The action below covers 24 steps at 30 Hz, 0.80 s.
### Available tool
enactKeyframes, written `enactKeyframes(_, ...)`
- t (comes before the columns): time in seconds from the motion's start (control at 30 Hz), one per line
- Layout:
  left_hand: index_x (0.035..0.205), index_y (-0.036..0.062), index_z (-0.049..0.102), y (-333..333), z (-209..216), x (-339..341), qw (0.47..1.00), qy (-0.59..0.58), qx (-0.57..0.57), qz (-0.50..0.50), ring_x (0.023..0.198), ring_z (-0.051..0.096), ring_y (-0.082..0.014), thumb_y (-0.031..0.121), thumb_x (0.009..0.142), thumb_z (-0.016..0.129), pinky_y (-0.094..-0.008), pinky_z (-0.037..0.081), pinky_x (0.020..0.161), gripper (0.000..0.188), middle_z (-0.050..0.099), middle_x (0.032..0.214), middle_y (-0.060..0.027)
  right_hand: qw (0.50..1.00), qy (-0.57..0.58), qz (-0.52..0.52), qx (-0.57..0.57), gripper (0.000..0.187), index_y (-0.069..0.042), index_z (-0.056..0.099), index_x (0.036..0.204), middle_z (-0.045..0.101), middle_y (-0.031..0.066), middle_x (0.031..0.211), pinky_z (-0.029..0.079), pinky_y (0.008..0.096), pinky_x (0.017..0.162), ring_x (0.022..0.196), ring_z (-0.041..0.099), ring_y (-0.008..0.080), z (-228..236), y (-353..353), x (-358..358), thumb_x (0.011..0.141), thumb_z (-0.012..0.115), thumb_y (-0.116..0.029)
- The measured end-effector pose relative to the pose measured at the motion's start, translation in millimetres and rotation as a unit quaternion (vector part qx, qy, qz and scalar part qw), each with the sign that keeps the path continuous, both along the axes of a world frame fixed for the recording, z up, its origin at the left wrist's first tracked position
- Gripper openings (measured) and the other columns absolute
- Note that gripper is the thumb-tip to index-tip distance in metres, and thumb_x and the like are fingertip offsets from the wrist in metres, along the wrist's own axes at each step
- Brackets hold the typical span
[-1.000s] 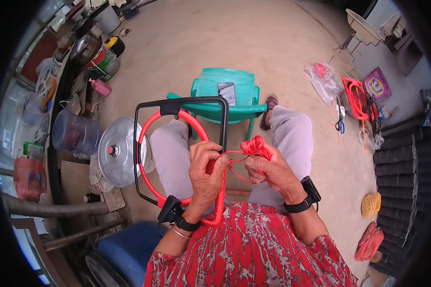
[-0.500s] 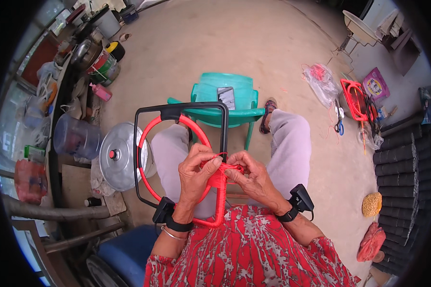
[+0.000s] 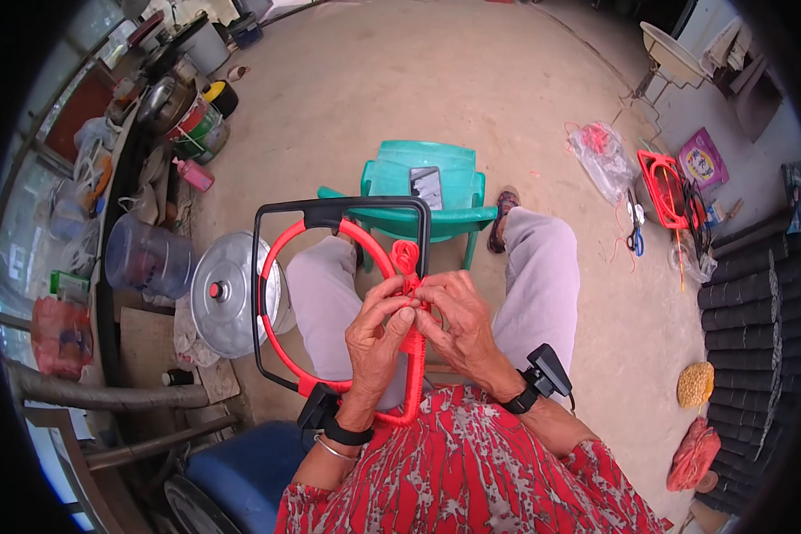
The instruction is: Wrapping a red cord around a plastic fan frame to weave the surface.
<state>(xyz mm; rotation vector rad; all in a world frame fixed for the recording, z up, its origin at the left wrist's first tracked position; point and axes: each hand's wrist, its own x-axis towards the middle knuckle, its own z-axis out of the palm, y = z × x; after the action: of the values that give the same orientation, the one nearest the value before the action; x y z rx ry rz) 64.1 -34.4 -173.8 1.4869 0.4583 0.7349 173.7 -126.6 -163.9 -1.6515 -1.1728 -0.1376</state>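
A square-cornered black frame [image 3: 322, 212] with a red ring inside it leans across my lap. Red cord is wound tightly over its lower right side [image 3: 412, 392]. At that wrapped part, my left hand [image 3: 376, 331] pinches red cord between thumb and fingers. My right hand [image 3: 461, 322] is also closed on the cord, its fingertips almost meeting the left ones. A looped bundle of red cord [image 3: 405, 256] sticks up just beyond my fingers. The fingertips hide the exact spot where strands cross.
Ahead stands a green plastic chair [image 3: 423, 169] with a phone-like flat device [image 3: 425, 189] on it. A large metal lid [image 3: 231, 298] is at my left. To the right lie a plastic bag with red cord [image 3: 601, 160], scissors [image 3: 634, 233] and another red frame [image 3: 660, 189].
Both hands have drawn closer together and shifted slightly. The red cord bundle, earlier beneath my right fingers, now stands up beyond the fingertips. The view has shifted a little.
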Motion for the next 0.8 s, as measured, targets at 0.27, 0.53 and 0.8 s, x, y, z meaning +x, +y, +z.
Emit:
enactKeyframes(0.27,0.095,-0.0021,0.068,-0.3,-8.5,2.1,0.997,0.029,0.075,0.014,0.109,0.055,-0.0215,0.008,0.086,0.065,-0.0338,0.041,0.097,0.014,0.060,0.117,-0.0149,0.897,0.436,0.067,-0.024,0.022,-0.002,0.062,0.100,0.059,0.0035,0.075,0.043,0.0267,0.066,0.070,0.054,0.0114,1.3,-6.9,4.1,0.089,0.063,-0.021)
enactKeyframes(0.53,0.090,-0.0011,0.068,-1.5,-9.6,-3.1,0.997,0.010,0.067,0.031,0.105,0.057,-0.0242,0.013,0.084,0.066,-0.0399,0.039,0.100,0.016,0.064,0.109,-0.0135,0.912,0.395,0.094,-0.049,0.030,-0.004,0.060,0.111,0.057,0.0022,0.093,0.047,0.0264,0.078,0.084,0.055,0.0083,6.9,-6.3,35.6,0.089,0.066,-0.023)
enactKeyframes(0.8,0.090,-0.0027,0.062,1.9,-12.9,-7.9,0.973,-0.116,-0.190,0.057,0.120,0.046,-0.0264,0.007,0.086,0.053,-0.0415,0.036,0.104,0.014,0.051,0.124,-0.0174,0.723,0.635,0.058,0.264,0.023,-0.004,0.055,0.105,0.061,0.0063,0.089,0.050,0.0302,0.073,0.083,0.059,0.0162,6.6,-66.9,119.7,0.096,0.055,-0.026)
